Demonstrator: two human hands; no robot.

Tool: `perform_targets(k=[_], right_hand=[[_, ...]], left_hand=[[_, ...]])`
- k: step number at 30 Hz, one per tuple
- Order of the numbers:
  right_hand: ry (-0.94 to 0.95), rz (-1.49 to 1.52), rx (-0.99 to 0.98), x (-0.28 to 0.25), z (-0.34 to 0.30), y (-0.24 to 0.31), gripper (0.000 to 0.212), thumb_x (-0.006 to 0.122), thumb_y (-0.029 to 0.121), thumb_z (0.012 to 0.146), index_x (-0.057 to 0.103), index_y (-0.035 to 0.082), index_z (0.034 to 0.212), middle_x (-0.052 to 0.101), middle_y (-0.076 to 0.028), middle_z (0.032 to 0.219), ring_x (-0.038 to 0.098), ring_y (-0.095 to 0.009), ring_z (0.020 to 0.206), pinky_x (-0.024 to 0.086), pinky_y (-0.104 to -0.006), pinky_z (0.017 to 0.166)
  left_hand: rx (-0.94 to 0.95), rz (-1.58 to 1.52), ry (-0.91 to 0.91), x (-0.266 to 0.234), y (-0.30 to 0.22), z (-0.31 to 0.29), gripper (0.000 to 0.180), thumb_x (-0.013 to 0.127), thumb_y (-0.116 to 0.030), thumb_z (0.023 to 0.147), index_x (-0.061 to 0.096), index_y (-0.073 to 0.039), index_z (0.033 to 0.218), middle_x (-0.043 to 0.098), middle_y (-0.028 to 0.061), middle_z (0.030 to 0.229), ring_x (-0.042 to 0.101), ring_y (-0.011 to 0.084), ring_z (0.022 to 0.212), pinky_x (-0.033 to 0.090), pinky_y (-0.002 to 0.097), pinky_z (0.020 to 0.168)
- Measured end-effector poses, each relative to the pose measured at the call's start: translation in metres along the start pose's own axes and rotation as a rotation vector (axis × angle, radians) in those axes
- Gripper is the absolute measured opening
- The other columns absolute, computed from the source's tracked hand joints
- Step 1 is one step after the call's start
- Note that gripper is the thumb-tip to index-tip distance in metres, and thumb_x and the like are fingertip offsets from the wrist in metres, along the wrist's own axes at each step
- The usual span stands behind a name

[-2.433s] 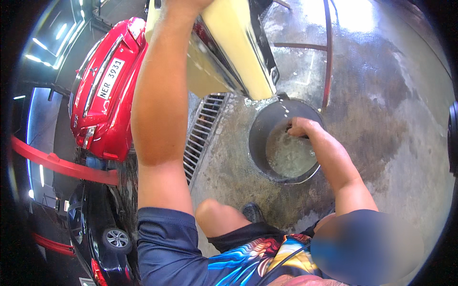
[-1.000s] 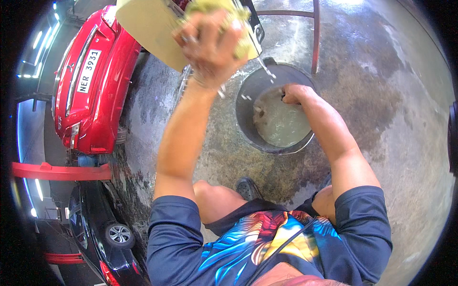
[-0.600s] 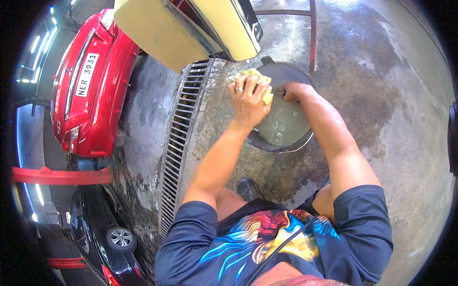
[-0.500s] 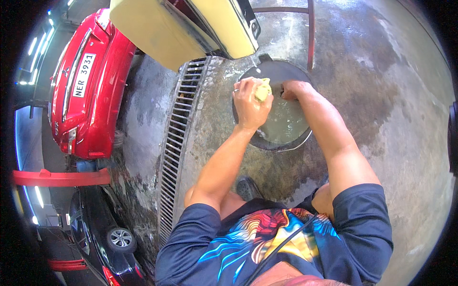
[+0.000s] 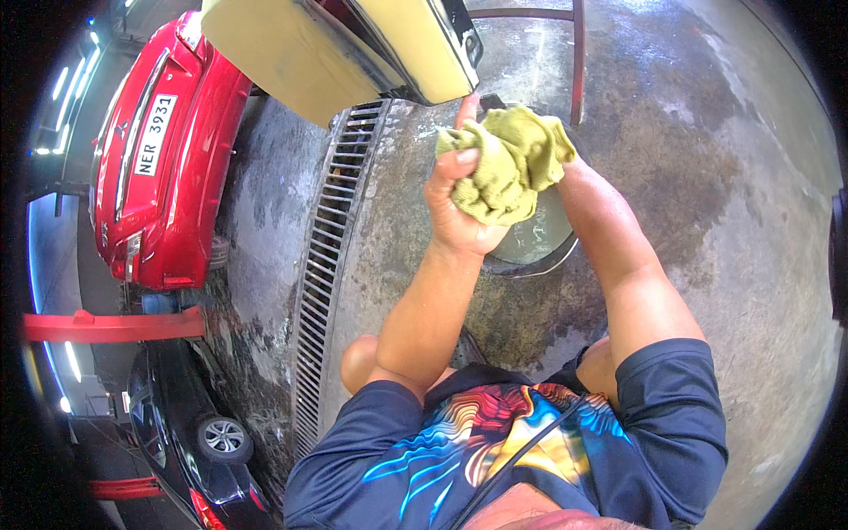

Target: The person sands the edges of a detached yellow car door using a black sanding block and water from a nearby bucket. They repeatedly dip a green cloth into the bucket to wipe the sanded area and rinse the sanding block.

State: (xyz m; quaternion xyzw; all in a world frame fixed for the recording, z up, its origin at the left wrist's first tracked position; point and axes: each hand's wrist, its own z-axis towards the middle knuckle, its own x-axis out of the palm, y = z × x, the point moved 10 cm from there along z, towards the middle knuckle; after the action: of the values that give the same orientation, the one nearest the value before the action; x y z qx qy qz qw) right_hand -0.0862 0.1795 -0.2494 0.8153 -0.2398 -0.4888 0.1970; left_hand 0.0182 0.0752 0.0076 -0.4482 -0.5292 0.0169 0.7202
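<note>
1. Yellow-green cloth [image 5: 517,163]: bunched in the person's left hand [image 5: 457,216], it hangs in view over the dark round bucket [image 5: 548,263], covering much of its left and far parts.
2. Left grip: it holds the cloth from beneath, palm turned up, thumb laid over the left edge; one finger juts out beyond the far side, toward the lower corner of the pale-yellow car door [image 5: 415,44]. Whether that fingertip touches the door, I cannot tell.
3. Right grip: the right forearm [image 5: 614,221] runs in from the near right and its hand is lost behind the cloth, so its state cannot be told.
4. Feel: the deep, rounded folds suggest a soft, limp, thick weave that should crumple easily and not break. Dry, it would be light; soaked with the cloudy water [image 5: 539,231], likely heavier, slick and apt to drip.
5. Where to take hold: gathering the thick middle folds into the palm seems surest. Pinching a loose corner, such as the far right one, would probably let the rest sag and swing.
</note>
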Motion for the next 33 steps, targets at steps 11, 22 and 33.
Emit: perform_targets(k=[11,22,33], right_hand=[[0.106,-0.062,0.073,0.012,0.012,-0.021,0.05,0.07,0.024,0.084,0.07,0.013,0.133,0.073,-0.019,0.127,0.068,-0.036,0.121,0.054,-0.0454,0.101],[0.023,-0.016,0.018,-0.001,0.004,-0.006,0.053,0.07,0.023,0.083,0.069,0.011,0.135,0.072,-0.02,0.128,0.069,-0.035,0.121,0.055,-0.0446,0.101],[-0.436,0.41,-0.16,-0.055,-0.03,0.036,0.066,0.068,0.027,0.083,0.061,0.004,0.144,0.072,-0.03,0.12,0.072,-0.038,0.114,0.054,-0.0433,0.101]], left_hand=[[0.115,-0.118,0.014,-0.028,-0.028,-0.001,0.096,0.071,-0.065,0.081,0.045,-0.012,0.157,0.047,0.012,0.16,0.045,0.0374,0.146,0.037,0.0635,0.117],[-0.029,-0.395,0.14,-0.002,0.002,0.002,0.102,0.071,-0.065,0.082,0.037,-0.011,0.163,0.047,0.0126,0.159,0.047,0.0352,0.144,0.037,0.0585,0.12],[0.205,-0.143,0.058,-0.049,-0.068,0.0,0.09,0.065,-0.064,0.083,0.05,-0.01,0.153,0.05,0.0129,0.158,0.044,0.0389,0.147,0.033,0.0686,0.117]])
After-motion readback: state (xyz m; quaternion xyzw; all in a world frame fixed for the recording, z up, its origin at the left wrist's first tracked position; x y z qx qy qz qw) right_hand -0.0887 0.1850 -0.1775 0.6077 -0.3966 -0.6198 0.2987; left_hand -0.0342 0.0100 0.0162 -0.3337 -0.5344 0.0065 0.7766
